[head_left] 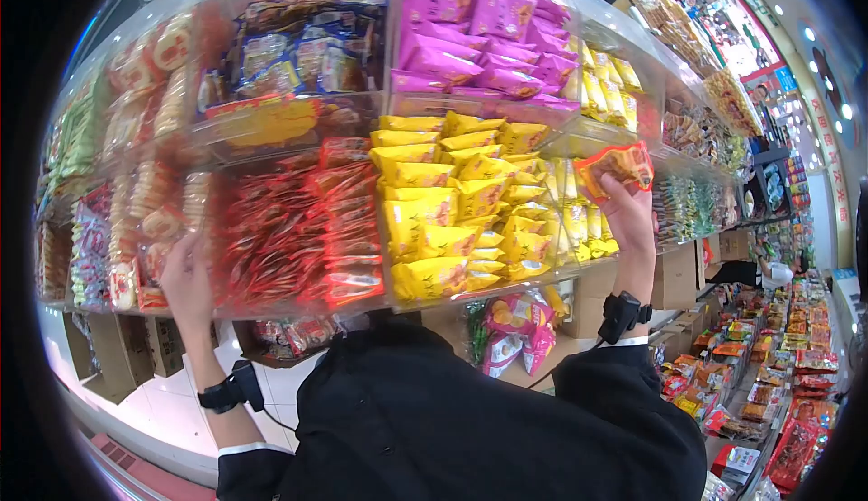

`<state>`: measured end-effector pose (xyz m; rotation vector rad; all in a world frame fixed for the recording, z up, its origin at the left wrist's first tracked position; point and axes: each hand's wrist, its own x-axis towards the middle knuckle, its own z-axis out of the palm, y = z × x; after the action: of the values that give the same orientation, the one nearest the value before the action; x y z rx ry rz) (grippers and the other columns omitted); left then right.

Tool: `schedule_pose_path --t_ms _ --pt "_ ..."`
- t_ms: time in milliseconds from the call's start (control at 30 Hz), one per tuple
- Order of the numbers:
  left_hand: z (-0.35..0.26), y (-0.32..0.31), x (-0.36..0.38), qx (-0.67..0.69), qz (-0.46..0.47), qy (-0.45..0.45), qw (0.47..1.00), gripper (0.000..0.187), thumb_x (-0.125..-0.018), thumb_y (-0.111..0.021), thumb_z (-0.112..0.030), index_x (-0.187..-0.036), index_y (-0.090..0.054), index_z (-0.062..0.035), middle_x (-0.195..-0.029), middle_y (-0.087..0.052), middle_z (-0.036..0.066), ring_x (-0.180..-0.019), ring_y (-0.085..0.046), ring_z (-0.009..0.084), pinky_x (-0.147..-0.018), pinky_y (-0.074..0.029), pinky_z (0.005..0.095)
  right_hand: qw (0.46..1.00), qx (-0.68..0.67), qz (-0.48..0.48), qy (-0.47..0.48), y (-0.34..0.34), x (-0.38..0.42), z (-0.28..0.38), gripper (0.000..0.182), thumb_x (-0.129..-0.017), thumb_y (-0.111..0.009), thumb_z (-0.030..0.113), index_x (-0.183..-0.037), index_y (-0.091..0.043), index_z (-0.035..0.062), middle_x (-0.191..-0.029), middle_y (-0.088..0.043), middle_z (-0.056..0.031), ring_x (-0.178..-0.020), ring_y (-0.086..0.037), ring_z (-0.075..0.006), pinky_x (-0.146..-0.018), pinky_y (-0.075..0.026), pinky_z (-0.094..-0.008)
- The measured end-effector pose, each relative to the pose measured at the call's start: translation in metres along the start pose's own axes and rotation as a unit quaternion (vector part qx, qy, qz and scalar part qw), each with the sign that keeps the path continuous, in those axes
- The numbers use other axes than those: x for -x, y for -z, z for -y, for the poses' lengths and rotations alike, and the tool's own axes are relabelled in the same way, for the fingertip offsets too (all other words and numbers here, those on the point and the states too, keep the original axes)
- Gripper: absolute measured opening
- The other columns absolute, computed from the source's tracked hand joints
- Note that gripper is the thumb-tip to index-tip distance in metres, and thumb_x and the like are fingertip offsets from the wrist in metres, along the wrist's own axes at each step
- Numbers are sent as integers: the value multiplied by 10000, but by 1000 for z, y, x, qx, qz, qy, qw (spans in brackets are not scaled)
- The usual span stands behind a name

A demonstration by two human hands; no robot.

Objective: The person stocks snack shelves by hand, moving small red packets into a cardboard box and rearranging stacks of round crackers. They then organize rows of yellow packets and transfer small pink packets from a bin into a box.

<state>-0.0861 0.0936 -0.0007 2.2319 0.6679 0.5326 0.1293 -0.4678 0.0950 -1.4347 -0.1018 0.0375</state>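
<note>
Pinching red packet [624, 165] in right hand [630, 216], left hand [187, 270] near biscuits [149, 193], its grip unclear

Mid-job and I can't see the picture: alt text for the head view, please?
The right hand holds a red-and-orange plastic snack packet, while the blurred left hand is near pale round snacks in clear wrapping. Between the hands, glossy red packets and yellow plastic packets fill clear-walled shop bins.
</note>
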Motion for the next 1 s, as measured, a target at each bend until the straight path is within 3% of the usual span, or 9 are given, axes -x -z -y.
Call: schedule_pose_path --t_ms 167,333,467,567,633,700,900,967,1000 --pt "-15 3 4 -151 -30 -84 984 197 -954 -597 -203 -1043 -709 -67 -948 -706 146 -881 -665 315 -812 -509 395 958 156 235 -44 -120 6 18 542 -826 -739 -47 -1305 -492 12 -1094 -702 -135 -916 -708 -187 -705 -596 -288" --pt "-18 1 4 -8 -14 -89 996 160 -926 -590 -97 -1029 -679 -13 -981 -697 194 -936 -663 376 -820 -517 428 906 132 401 -38 -249 1 1 474 -855 -749 21 -1245 -481 -1 -1011 -715 -134 -880 -706 -179 -761 -557 -290" --pt "-11 -2 2 41 -48 -142 988 199 -915 -617 -104 -1078 -676 -7 -880 -712 171 -796 -715 276 -713 -549 354 860 211 464 27 -329 11 -10 402 -867 -752 63 -1195 -530 -6 -975 -700 -88 -917 -669 -129 -805 -528 -271" --pt "-23 9 8 155 -20 -99 983 242 -923 -608 -149 -1100 -657 9 -784 -688 167 -706 -693 241 -649 -531 328 821 230 520 -61 -371 26 -16 371 -865 -757 81 -1165 -559 -11 -972 -701 -64 -907 -641 -98 -800 -513 -258" --pt "-31 22 9 198 16 -117 973 227 -906 -598 -201 -995 -655 0 -797 -665 201 -678 -658 338 -619 -510 419 799 300 521 19 -388 31 -27 392 -862 -746 47 -1197 -553 -13 -1116 -648 -51 -1084 -595 -107 -886 -493 -254" --pt "-24 22 6 190 28 -113 975 226 -921 -589 -220 -970 -637 -4 -791 -654 212 -700 -651 365 -619 -503 436 807 248 533 -56 -399 36 -41 433 -855 -768 109 -1212 -557 -16 -1134 -644 -47 -1068 -591 -108 -920 -479 -271" --pt "-14 7 2 164 13 -154 974 169 -976 -580 -184 -1014 -580 -19 -849 -623 204 -782 -604 410 -640 -470 443 739 377 542 136 -426 22 -49 604 -818 -790 178 -1338 -517 33 -1286 -609 -154 -1152 -602 -247 -965 -498 -376" --pt "-16 8 2 109 7 -166 980 172 -976 -584 -190 -1053 -575 -36 -889 -618 203 -850 -602 435 -685 -482 482 763 339 529 155 -436 19 -49 470 -822 -760 157 -1249 -600 48 -1167 -674 -172 -1065 -660 -274 -901 -523 -367" --pt "-16 9 1 108 10 -166 980 198 -972 -588 -201 -1067 -570 -29 -965 -632 219 -890 -614 433 -717 -493 500 711 385 557 191 -439 14 -51 378 -820 -742 138 -1167 -635 34 -1071 -691 -182 -998 -679 -293 -856 -535 -370"
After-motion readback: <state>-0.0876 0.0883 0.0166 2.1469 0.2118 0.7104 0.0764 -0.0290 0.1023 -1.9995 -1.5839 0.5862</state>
